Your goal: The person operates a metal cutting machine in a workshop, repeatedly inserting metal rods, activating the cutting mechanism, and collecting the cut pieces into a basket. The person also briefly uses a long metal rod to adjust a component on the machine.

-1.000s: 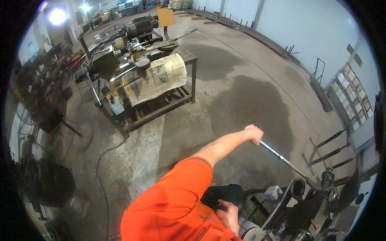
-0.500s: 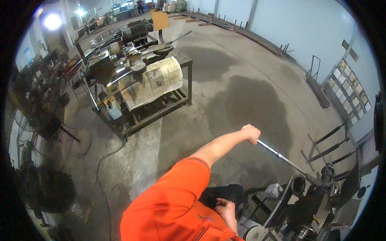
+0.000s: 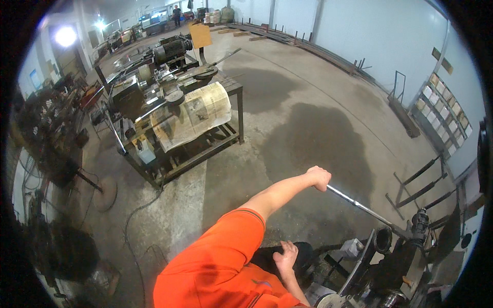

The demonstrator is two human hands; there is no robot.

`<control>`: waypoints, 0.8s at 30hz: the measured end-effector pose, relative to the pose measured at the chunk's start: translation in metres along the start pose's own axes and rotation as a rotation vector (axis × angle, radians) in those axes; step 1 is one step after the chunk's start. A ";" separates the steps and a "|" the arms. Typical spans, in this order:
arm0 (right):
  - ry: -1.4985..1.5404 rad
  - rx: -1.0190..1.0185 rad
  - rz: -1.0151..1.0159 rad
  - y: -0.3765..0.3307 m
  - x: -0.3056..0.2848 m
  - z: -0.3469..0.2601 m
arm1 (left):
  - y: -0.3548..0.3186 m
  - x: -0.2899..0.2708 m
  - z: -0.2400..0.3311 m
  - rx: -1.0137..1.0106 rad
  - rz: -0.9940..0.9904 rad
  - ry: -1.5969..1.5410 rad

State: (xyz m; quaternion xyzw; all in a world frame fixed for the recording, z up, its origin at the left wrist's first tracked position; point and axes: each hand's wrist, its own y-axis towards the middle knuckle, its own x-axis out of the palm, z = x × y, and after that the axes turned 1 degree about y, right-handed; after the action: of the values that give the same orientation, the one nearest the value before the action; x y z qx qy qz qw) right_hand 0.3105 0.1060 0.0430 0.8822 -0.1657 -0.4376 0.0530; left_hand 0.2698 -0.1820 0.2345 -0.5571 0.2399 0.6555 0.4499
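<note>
Gripping the outer end of one metal lever point(image 3: 362, 206), your left hand point(image 3: 319, 178) clamps around the bar, which slants down to one dark machine point(image 3: 408, 264) at lower right. Your right hand point(image 3: 286, 255), fingers apart, appears free, near your dark trousers point(image 3: 304, 255). A full-palm grip and steady force should serve best. Across the floor: one desk point(image 3: 240, 110), one draped newspaper point(image 3: 210, 110).

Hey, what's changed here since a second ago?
Your right hand moved up in the picture and opened out. The view shifted slightly, leaving the printed sheet lower and further left. Nothing was visibly grabbed or let go: your left hand still grips the metal bar's end.
</note>
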 end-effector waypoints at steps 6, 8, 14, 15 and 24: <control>0.018 -0.046 0.021 0.004 0.001 0.000 | 0.007 0.006 -0.006 -0.010 -0.027 -0.001; -0.002 -0.066 0.023 0.006 0.005 0.003 | 0.002 0.000 -0.002 0.002 -0.034 -0.005; 0.009 -0.002 0.018 -0.009 0.021 0.022 | 0.003 0.002 -0.002 -0.004 -0.016 -0.001; 0.030 0.038 0.034 -0.011 0.023 0.025 | 0.002 -0.001 -0.001 -0.006 -0.017 -0.003; -0.009 -0.022 0.005 -0.011 0.027 0.031 | -0.003 -0.004 0.000 -0.006 -0.007 -0.022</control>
State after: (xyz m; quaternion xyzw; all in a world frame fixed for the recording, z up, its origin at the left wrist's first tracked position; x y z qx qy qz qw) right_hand 0.3037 0.1089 0.0009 0.8793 -0.1634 -0.4430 0.0628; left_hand 0.2721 -0.1823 0.2385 -0.5519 0.2309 0.6607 0.4534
